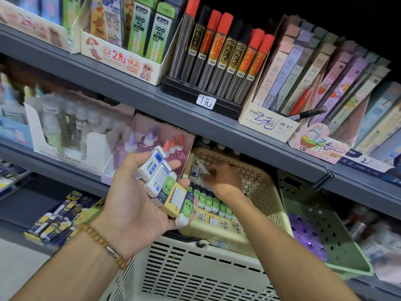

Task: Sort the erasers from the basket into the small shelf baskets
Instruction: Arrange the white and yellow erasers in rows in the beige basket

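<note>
1. Inside the cream shelf basket (258,183), under the shelf lip: right hand (221,177) blurred, pinching one pale eraser (204,169); fingertips hard to make out.
2. Left of that, nearer: left hand (138,192) palm up, fingers curled round a stack of erasers (167,187), lowest one half hidden.
3. Along the bottom edge: white slotted basket (184,272) cut off; contents hidden.
4. Below the right wrist: rows of green erasers (213,204) packed tight in the cream basket; little free room under the shelf edge (217,135).
5. Far right: green basket (329,231), blurred.
</note>
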### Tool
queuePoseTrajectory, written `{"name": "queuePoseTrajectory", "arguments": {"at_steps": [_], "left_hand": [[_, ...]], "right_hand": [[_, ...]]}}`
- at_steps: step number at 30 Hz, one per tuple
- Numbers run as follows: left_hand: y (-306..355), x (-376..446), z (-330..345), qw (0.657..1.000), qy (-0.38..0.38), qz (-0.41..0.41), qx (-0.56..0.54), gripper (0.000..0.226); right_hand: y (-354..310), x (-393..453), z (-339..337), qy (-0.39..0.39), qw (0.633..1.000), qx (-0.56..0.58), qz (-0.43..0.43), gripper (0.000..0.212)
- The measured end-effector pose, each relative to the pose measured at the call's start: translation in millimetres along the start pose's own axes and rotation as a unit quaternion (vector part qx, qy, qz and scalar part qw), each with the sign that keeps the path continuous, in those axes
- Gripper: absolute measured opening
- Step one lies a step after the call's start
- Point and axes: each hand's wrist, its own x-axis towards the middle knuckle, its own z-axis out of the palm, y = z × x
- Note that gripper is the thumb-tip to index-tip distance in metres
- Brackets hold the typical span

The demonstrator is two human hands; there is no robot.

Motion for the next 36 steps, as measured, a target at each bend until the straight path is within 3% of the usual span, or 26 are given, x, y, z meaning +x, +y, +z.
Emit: {"name": "queuePoseTrajectory", "arguments": {"at_steps": [7, 9, 12, 14, 19, 21, 24, 28, 30, 32, 33, 36], "left_hand": [[-2.0, 3.2, 0.5, 1.000, -0.012, -0.006, -0.011, 0.057], [-2.3, 3.1, -1.0, 1.000, -0.023, -0.008, -0.004, 0.056], [-3.5, 5.5, -2.6, 0.999, -0.033, -0.025, 0.002, 0.058], [-4.3, 7.0, -2.8, 0.998, -0.036, -0.046, 0.016, 0.063], [-8.3, 5.0, -1.0, 0.984, -0.133, -0.112, 0.039, 0.047], [-10.8, 5.0, -3.3, 0.980, -0.142, -0.129, 0.055, 0.048], [-13.7, 2.5, -3.0, 0.976, -0.121, -0.164, 0.073, 0.047], [-18.9, 3.2, -3.4, 0.982, -0.059, -0.161, 0.080, 0.068], [-21.4, 2.8, -4.9, 0.984, -0.036, -0.145, 0.095, 0.069], [-23.3, 1.4, -5.2, 0.986, -0.027, -0.118, 0.114, 0.052], [-23.8, 1.7, -5.3, 0.987, -0.025, -0.102, 0.122, 0.047], [-24.9, 4.8, -6.7, 0.990, -0.016, -0.043, 0.133, 0.048]], "right_hand": [[-2.8, 1.5, -1.7, -0.106, 0.993, 0.007, -0.048, 0.040], [-6.6, -2.3, -2.1, -0.098, 0.994, 0.026, -0.047, 0.038], [-21.7, -17.5, -15.2, -0.026, 0.979, 0.198, -0.026, 0.018], [-34.3, -32.8, -32.1, -0.020, 0.956, 0.291, -0.039, 0.014], [-55.8, -72.1, -58.6, -0.227, 0.866, 0.430, -0.117, 0.015], [-57.0, -77.5, -60.9, -0.240, 0.862, 0.432, -0.118, 0.016], [-51.3, -79.0, -57.8, -0.213, 0.866, 0.442, -0.097, 0.015], [-40.7, -75.1, -50.9, -0.235, 0.805, 0.542, -0.056, 0.010], [-29.9, -64.5, -50.3, -0.189, 0.781, 0.596, 0.015, 0.009], [-12.0, -49.8, -52.4, -0.119, 0.759, 0.630, 0.114, 0.009], [-1.1, -42.0, -53.4, -0.090, 0.765, 0.619, 0.152, 0.012], [29.8, -20.4, -54.6, -0.061, 0.857, 0.471, 0.200, 0.010]]}}
